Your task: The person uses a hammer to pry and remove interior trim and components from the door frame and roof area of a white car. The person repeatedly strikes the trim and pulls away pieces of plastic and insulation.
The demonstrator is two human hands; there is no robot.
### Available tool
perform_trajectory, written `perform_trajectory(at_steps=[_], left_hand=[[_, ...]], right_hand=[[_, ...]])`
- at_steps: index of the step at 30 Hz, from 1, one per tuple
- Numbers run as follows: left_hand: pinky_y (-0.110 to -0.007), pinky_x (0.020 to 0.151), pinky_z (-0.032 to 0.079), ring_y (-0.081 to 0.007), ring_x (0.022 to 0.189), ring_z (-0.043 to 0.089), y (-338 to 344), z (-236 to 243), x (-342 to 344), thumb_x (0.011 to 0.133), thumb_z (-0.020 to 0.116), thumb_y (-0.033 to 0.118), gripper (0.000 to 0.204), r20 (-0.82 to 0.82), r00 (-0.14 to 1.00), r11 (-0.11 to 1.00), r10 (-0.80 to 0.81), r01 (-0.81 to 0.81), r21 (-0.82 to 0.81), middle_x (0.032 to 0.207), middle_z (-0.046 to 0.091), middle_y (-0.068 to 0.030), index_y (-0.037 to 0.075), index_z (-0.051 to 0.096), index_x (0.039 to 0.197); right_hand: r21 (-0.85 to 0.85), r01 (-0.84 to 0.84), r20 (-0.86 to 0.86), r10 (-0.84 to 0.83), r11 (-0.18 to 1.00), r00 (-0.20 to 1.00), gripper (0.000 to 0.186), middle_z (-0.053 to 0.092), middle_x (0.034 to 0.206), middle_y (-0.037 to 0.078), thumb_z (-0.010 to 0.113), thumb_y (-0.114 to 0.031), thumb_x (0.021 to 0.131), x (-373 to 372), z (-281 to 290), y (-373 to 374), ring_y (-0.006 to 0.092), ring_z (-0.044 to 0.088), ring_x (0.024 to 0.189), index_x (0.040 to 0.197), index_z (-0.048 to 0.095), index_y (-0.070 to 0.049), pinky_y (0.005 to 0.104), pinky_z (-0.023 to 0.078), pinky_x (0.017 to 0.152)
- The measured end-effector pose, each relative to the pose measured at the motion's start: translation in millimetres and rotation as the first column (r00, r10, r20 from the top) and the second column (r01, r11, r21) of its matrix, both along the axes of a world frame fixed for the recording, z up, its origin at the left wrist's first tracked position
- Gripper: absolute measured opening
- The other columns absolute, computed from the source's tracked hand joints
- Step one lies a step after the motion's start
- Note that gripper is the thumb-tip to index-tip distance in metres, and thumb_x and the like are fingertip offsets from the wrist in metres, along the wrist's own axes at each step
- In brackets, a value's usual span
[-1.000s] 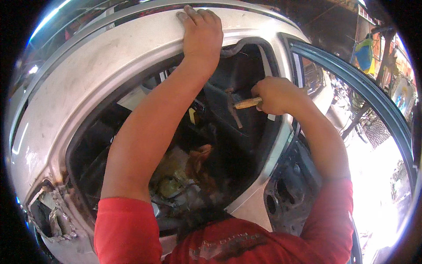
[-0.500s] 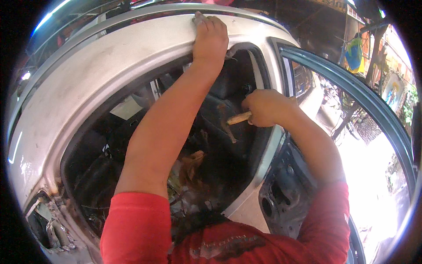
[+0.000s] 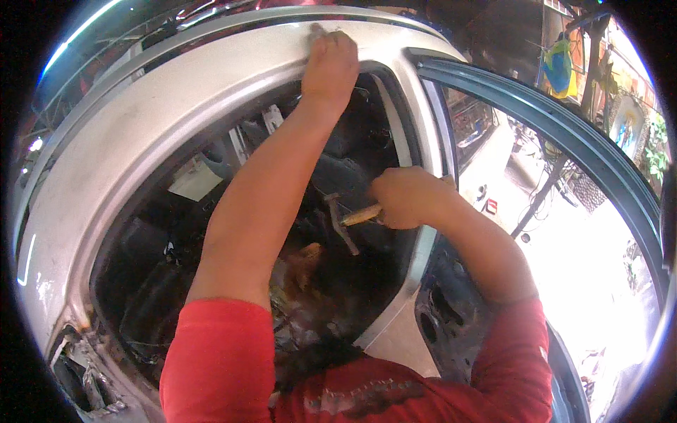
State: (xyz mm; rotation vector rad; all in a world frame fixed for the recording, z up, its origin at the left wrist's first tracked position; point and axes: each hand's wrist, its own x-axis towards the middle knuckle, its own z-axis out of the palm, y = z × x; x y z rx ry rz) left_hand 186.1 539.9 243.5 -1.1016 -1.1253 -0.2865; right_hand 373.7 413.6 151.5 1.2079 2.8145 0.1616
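- We take the silver car roof edge (image 3: 176, 106) as our landmark.
- Our left hand (image 3: 329, 65) lies on top of the roof edge, fingers curled over it and pressing on the metal; it grips nothing else.
- Our right hand (image 3: 403, 197) is below the roof edge, inside the door opening, fist clamped round the wooden handle of a hammer (image 3: 347, 220).
- The hammer's dark metal head points down into the cabin, well below the roof edge; the handle end shows just left of the fist.
- Our left forearm crosses the opening from the roof edge downward and hides part of the interior.
- Below the roof edge the dark cabin (image 3: 162, 261) shows seats and loose clutter, too dim to sort.
- Right of the roof edge the blue open door frame (image 3: 564, 134) arcs outward over bright ground.
- Our red sleeves (image 3: 218, 359) fill the lower view.
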Motion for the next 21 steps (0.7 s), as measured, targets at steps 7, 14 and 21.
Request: perform_trajectory(at_steps=[7, 14, 21], left_hand=[[-0.054, 0.124, 0.036, -0.0355, 0.147, 0.049, 24, -14, 9, 0.098, 0.061, 0.027, 0.059, -0.127, 0.988, 0.997, -0.082, 0.082, -0.005, 0.15, 0.059, -0.0195, -0.001, 0.059, 0.15], [-0.061, 0.127, 0.033, -0.0362, 0.153, 0.046, 10, -24, -15, 0.102, 0.058, 0.025, 0.049, -0.199, 0.971, 0.976, -0.133, 0.093, -0.197, 0.155, 0.058, -0.0156, 0.005, 0.064, 0.146], [-0.061, 0.112, 0.043, -0.0329, 0.135, 0.056, 2, -27, -14, 0.097, 0.063, 0.024, 0.04, -0.266, 0.96, 0.986, -0.088, 0.046, -0.162, 0.132, 0.069, -0.0141, 0.003, 0.073, 0.129]], right_hand=[[-0.035, -0.04, -0.011, 0.04, 0.999, 0.999, 0.028, 0.079, 0.106, 0.025, 0.074, -0.018, 0.083, 5, -2, 3, 0.0429, 0.078, 0.106, 0.105, 0.083, -0.004, 0.0532, 0.063, 0.093], [-0.029, 0.129, -0.211, -0.132, 0.991, 0.968, 0.025, 0.08, 0.108, 0.024, 0.074, -0.017, 0.086, -15, -16, 52, 0.0418, 0.078, 0.107, 0.105, 0.081, -0.001, 0.0533, 0.063, 0.095], [0.06, 0.485, -0.636, -0.341, 0.872, 0.692, 0.051, 0.071, 0.129, 0.029, 0.075, -0.015, 0.089, -30, -59, 112, 0.0469, 0.071, 0.121, 0.136, 0.062, 0.0, 0.0552, 0.061, 0.098]])
